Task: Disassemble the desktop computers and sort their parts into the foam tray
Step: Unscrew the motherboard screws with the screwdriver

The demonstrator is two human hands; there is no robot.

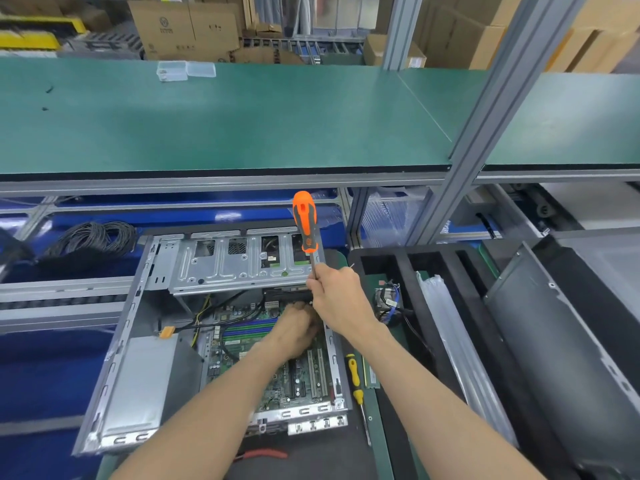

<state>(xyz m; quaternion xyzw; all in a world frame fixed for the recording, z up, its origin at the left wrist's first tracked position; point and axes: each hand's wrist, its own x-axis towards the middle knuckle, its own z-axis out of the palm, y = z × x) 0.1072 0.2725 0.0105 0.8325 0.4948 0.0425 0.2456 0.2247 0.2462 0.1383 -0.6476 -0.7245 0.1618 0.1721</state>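
— Where are your hands?

— My right hand [334,292] pinches the metal shaft of an orange-and-black-handled screwdriver [305,221], handle pointing up, above the open grey steel desktop computer case [138,368]. My left hand [298,329] is down inside the case, over the green motherboard [277,368], fingers curled near a black part under the drive cage; whether they actually hold anything I cannot tell.

— And the tray?

— The black foam tray [408,268] sits just right of the case. A cooler with blue wires [388,299] lies in its near-left slot, clear plastic bags [446,323] in the next one.

— What is the surface like?

— The case rests on a dark green mat [375,441]. A yellow-handled screwdriver [356,382] and a green memory stick [371,374] lie on it between case and tray; red-handled pliers [263,454] peek out by my left arm.

— Around you?

— A wide green shelf [225,119] on aluminium posts overhead, a clear plastic box [185,71] on it, brown cardboard boxes [183,27] behind, a coil of black cable [91,239] at left.
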